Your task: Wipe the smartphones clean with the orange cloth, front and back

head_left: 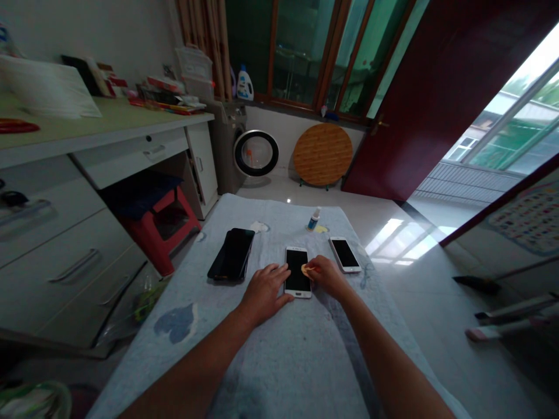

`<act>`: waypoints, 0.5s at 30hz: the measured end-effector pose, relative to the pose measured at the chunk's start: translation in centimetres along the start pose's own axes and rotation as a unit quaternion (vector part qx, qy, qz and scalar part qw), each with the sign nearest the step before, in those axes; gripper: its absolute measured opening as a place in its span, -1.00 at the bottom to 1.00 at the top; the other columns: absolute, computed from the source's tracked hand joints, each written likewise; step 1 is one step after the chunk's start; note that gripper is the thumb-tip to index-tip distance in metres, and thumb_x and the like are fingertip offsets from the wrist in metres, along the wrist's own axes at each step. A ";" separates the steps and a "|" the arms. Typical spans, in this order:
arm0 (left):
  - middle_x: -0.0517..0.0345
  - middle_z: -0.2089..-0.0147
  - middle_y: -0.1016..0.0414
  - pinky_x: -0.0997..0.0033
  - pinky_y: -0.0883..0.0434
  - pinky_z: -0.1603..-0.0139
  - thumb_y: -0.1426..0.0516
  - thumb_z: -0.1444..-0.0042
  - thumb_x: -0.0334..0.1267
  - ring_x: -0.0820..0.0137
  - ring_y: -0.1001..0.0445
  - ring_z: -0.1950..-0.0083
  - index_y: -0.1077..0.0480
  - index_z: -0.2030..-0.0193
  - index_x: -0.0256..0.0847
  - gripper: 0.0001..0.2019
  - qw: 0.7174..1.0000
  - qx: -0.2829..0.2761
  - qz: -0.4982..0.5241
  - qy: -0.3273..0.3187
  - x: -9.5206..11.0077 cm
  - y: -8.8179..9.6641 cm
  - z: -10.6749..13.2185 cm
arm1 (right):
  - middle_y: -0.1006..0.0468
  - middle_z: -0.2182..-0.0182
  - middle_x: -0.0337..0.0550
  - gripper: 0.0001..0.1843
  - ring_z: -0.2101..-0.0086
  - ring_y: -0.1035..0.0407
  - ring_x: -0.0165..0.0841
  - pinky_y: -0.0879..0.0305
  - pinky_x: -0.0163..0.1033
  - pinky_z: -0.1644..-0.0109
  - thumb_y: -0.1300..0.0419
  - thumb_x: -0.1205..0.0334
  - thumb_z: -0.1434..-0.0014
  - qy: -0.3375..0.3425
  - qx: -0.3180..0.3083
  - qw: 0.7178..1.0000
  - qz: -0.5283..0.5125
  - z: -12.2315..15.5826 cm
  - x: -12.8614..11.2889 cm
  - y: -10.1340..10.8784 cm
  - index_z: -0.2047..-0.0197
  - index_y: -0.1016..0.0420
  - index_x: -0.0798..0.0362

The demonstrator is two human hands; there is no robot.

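Note:
A white-framed phone lies face up in the middle of a pale blue cloth. My left hand rests flat beside its left edge, fingers spread and touching the frame. My right hand is closed in a pinch on a small yellow pad pressed against the phone's right side. A second white phone lies just right of that hand. A stack of dark phones lies to the left. A small bottle with a blue cap stands behind, next to a yellow scrap.
White desk with drawers runs along the left, a red stool under it. A washing machine and a round wooden tabletop stand against the far wall. A dark red door is open at the right.

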State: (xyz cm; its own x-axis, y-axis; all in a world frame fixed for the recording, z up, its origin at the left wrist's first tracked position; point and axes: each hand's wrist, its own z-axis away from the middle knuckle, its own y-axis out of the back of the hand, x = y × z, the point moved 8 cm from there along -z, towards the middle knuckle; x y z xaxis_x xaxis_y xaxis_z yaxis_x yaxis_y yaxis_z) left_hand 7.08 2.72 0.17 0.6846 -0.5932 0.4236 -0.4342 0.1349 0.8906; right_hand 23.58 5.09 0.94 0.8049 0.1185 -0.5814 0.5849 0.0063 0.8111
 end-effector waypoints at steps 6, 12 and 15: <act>0.05 -0.33 -0.23 0.06 -0.20 -0.22 -0.21 -0.09 -0.10 0.12 -0.18 -0.30 -0.27 -0.23 -0.16 -0.44 1.000 -0.002 -0.006 -0.002 -0.1 -0.2 0.0 | -0.51 0.33 -0.13 -0.83 0.31 -0.39 -0.39 -0.23 -0.34 0.22 -0.16 0.39 -0.10 0.022 -0.042 0.999 -0.018 4.2 -1.8 -0.1 0.27 -0.56 0.09; 0.06 -0.33 -0.24 0.07 -0.19 -0.23 -0.21 -0.09 -0.08 0.13 -0.18 -0.30 -0.28 -0.21 -0.15 -0.45 1.000 -0.001 -0.002 0.000 -0.1 -0.2 0.0 | -0.50 0.34 -0.14 -0.85 0.34 -0.37 -0.42 -0.19 -0.38 0.25 -0.17 0.39 -0.12 0.069 -0.104 0.992 0.023 4.1 -4.4 -0.7 0.31 -0.58 0.09; 0.06 -0.33 -0.24 0.07 -0.19 -0.23 -0.22 -0.07 -0.08 0.12 -0.18 -0.30 -0.28 -0.21 -0.15 -0.44 1.000 -0.012 0.003 0.007 -0.1 -0.2 -0.1 | -0.52 0.32 -0.15 -0.82 0.33 -0.38 -0.43 -0.19 -0.39 0.24 -0.17 0.43 -0.09 0.089 -0.128 0.986 0.054 2.5 -5.1 -1.4 0.28 -0.59 0.08</act>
State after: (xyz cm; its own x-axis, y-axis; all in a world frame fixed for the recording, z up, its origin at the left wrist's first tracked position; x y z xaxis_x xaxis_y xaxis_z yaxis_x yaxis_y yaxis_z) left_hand 7.16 2.81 0.01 0.6903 -0.5814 0.4307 -0.4243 0.1569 0.8918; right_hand 18.87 1.99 2.63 0.8169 0.3049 -0.4895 0.4347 0.2323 0.8701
